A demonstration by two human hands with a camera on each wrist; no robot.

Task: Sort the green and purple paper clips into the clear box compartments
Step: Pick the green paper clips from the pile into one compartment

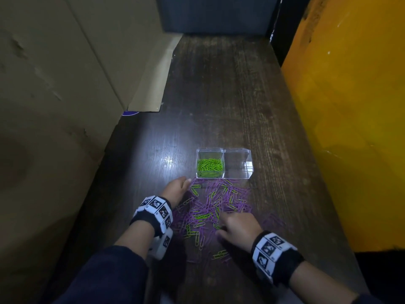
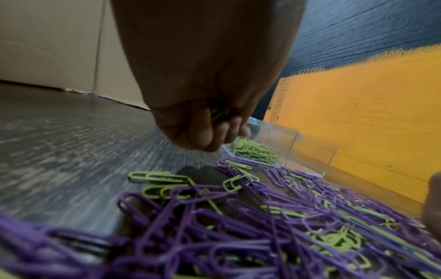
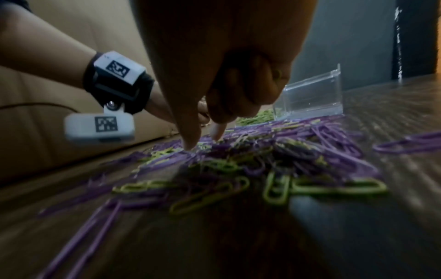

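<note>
Head view: left grip (image 1: pixel 175 189) clutches green clips (image 2: pixel 220 113) beside box (image 1: pixel 248 170); right grip (image 1: pixel 237 227) pinch unclear.

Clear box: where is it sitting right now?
In the head view the clear box stands on the table, just beyond the loose clip pile, ahead and right of the left hand. Its left compartment holds green clips.

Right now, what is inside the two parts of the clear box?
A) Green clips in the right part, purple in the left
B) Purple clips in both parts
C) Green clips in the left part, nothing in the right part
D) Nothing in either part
C: in the head view the clear box holds green clips in its left compartment, while the right compartment shows none.
</note>
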